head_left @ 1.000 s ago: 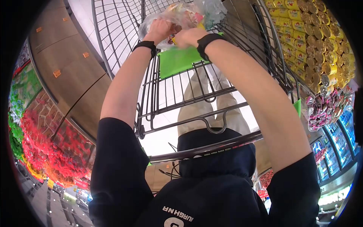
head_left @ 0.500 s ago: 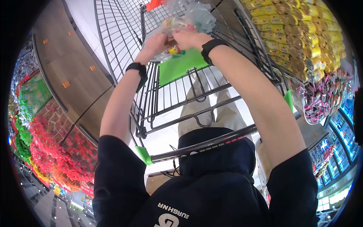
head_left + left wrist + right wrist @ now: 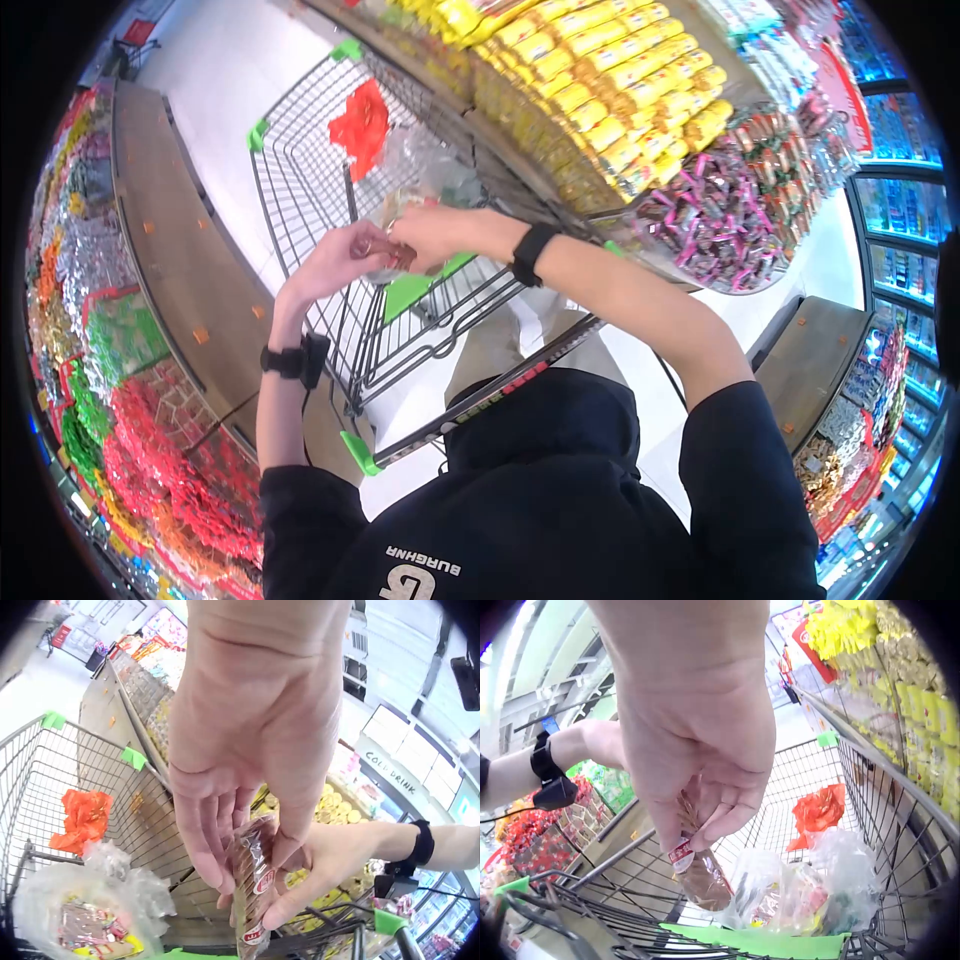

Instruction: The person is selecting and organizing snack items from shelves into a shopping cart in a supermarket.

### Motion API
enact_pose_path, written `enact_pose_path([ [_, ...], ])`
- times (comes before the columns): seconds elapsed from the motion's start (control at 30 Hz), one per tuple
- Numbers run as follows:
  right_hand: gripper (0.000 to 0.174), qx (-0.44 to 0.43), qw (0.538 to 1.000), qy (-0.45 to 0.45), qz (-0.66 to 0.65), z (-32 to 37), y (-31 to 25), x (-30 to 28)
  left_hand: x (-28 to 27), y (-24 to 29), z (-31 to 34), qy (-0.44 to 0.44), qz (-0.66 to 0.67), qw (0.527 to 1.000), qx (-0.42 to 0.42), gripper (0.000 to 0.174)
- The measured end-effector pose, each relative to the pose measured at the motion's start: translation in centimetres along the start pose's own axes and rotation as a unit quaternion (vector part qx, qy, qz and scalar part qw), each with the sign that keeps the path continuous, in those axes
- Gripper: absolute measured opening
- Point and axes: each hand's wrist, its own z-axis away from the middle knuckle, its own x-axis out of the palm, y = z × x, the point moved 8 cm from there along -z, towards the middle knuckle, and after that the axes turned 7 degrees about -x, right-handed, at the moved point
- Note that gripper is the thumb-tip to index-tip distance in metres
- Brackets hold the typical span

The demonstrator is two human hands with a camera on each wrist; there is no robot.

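Observation:
A brown snack in a clear wrapper with red-and-white oval labels (image 3: 255, 889) is held between both hands above the shopping cart (image 3: 300, 215). My left hand (image 3: 259, 727) grips one end between thumb and fingers. From the other side, my right hand (image 3: 705, 742) pinches the wrapper near a label. The head view shows the left hand (image 3: 345, 260) and right hand (image 3: 435, 235) close together. Just below them, inside the cart, sits a clear plastic bag (image 3: 37, 907) with several colourful packets in it.
An orange-red bag (image 3: 360, 130) lies deeper in the cart. Yellow packages (image 3: 600, 90) are stacked along the right, with pink-and-brown wrapped sweets (image 3: 720, 215) nearer. To the left runs a brown ledge (image 3: 190, 270) beside heaped red packets (image 3: 170, 430). The cart handle (image 3: 500, 385) crosses before my body.
Both hands have come up out of the plastic bag and nearer to me, now with the wrapped snack between them. The view has turned, showing more of the cart and the yellow stack.

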Motion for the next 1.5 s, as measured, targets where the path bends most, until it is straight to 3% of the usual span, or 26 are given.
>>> enact_pose_path([
  [0.17, 0.029, -0.027, 0.993, 0.108, -0.031, 8.8, -4.4, -5.9, 1.9, 6.0, 1.8, 0.043, 0.15, 0.987, 0.03, 0.026],
  [0.33, 0.036, 0.011, 0.956, 0.205, -0.207, 20.5, -6.7, -10.0, 6.8, 15.5, 3.2, 0.14, 0.328, 0.927, 0.12, 0.031],
  [0.37, 0.038, 0.028, 0.943, 0.219, -0.249, 22.8, -6.6, -10.1, 8.4, 16.6, 3.0, 0.134, 0.325, 0.929, 0.117, 0.034],
  [0.4, 0.039, 0.016, 0.916, 0.267, -0.298, 25.2, -6.9, -10.4, 10.5, 17.3, 2.3, 0.115, 0.319, 0.924, 0.174, 0.035],
  [0.47, 0.043, -0.009, 0.845, 0.367, -0.389, 30.0, -6.7, -11.0, 14.0, 20.7, 1.5, 0.095, 0.27, 0.94, 0.186, 0.038],
  [0.5, 0.05, 0.0, 0.82, 0.366, -0.44, 31.6, -5.0, -9.7, 15.6, 22.2, 1.2, 0.093, 0.256, 0.944, 0.189, 0.038],
  [0.6, 0.048, 0.022, 0.778, 0.44, -0.448, 37.2, -4.0, -9.9, 19.3, 26.3, 0.0, 0.074, 0.233, 0.951, 0.188, 0.039],
  [0.63, 0.039, 0.066, 0.785, 0.436, -0.435, 38.6, -3.3, -9.6, 20.2, 27.2, -0.4, 0.06, 0.242, 0.952, 0.178, 0.039],
  [0.7, 0.037, 0.077, 0.774, 0.456, -0.433, 40.9, -2.1, -9.3, 21.7, 28.5, -1.2, 0.059, 0.232, 0.958, 0.159, 0.038],
  [0.77, 0.035, 0.071, 0.767, 0.477, -0.423, 42.8, -1.7, -9.2, 23.0, 28.5, -1.8, 0.072, 0.223, 0.959, 0.162, 0.037],
  [0.83, 0.036, 0.047, 0.731, 0.507, -0.454, 44.1, -1.4, -9.3, 23.6, 27.9, -1.4, 0.1, 0.203, 0.961, 0.158, 0.038],
  [0.93, 0.033, 0.023, 0.684, 0.519, -0.512, 44.6, 0.2, -8.7, 24.3, 25.4, -0.6, 0.066, -0.061, 0.991, 0.094, 0.04],
  [1.07, 0.031, -0.003, 0.651, 0.538, -0.536, 44.2, 1.4, -9.2, 24.6, 21.5, -0.6, 0.038, -0.279, 0.954, 0.098, 0.034],
  [1.1, 0.031, -0.005, 0.654, 0.539, -0.531, 43.9, 1.6, -9.5, 24.0, 21.0, -0.9, 0.047, -0.285, 0.95, 0.122, 0.032],
  [1.23, 0.034, 0.021, 0.671, 0.534, -0.514, 41.6, 0.5, -11.3, 23.7, 18.4, -3.1, -0.08, -0.227, 0.967, 0.086, 0.033],
  [1.33, 0.037, -0.004, 0.689, 0.542, -0.482, 39.4, -0.2, -12.7, 24.1, 17.8, -3.7, -0.113, -0.224, 0.962, 0.105, 0.035],
  [1.47, 0.04, -0.028, 0.68, 0.557, -0.476, 36.4, -0.5, -13.4, 23.9, 15.8, -3.8, -0.13, -0.2, 0.968, 0.075, 0.034],
  [1.5, 0.041, -0.03, 0.671, 0.55, -0.497, 35.5, -0.9, -13.8, 23.7, 16.0, -3.4, -0.107, -0.207, 0.965, 0.122, 0.036],
])
